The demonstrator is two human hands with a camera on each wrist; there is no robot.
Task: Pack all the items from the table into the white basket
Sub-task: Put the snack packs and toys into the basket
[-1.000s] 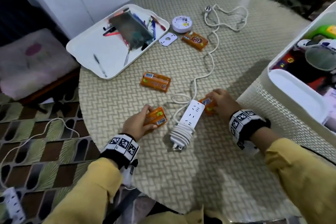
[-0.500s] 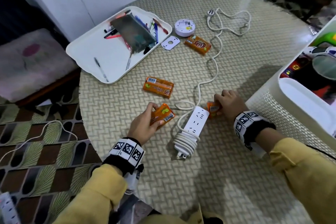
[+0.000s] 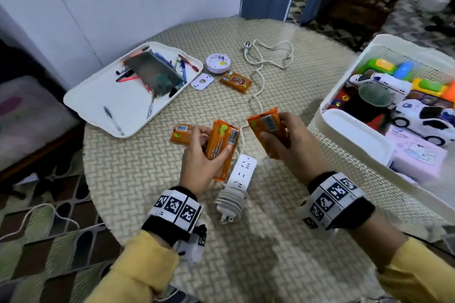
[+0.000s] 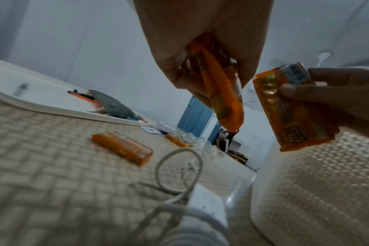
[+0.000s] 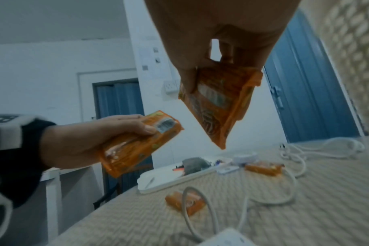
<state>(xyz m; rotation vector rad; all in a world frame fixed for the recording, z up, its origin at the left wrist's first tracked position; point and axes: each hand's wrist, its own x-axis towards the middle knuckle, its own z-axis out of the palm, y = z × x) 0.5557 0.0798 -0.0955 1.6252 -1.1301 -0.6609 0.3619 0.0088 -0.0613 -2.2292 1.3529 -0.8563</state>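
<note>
My left hand (image 3: 204, 152) grips an orange snack packet (image 3: 221, 147) (image 4: 219, 93) lifted above the table. My right hand (image 3: 285, 142) pinches a second orange packet (image 3: 267, 130) (image 5: 219, 103) in the air, left of the white basket (image 3: 349, 135). Two more orange packets lie on the table: one (image 3: 181, 134) behind my left hand, one (image 3: 235, 81) near the round white device (image 3: 218, 63). A white power strip (image 3: 241, 170) with its coiled cord lies below my hands. The basket holds toy cars, a pink box and other toys.
A white tray (image 3: 98, 103) with pens and a dark pouch sits at the back left. A small white plate (image 3: 202, 81) lies by it. The strip's cord (image 3: 261, 64) loops across the back of the woven table. A cushioned seat stands left.
Both hands have lifted their orange packets off the table and raised them. The view has tilted up, bringing more of the basket into sight.
</note>
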